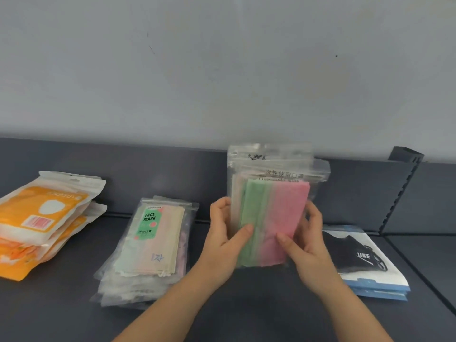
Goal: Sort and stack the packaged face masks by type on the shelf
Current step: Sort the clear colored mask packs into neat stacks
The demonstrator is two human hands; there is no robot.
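orange packs (pixel 37 218) cut off at left edge | held clear packs (pixel 271 218) top print blurred | fingers (pixel 219 208) mostly hidden behind them | blue packs (pixel 370 280) partly behind right hand (pixel 308 250)

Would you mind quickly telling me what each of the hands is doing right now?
Left hand: holding the clear bundle of green and pink mask packs, upright.
Right hand: holding the same bundle from its other side.
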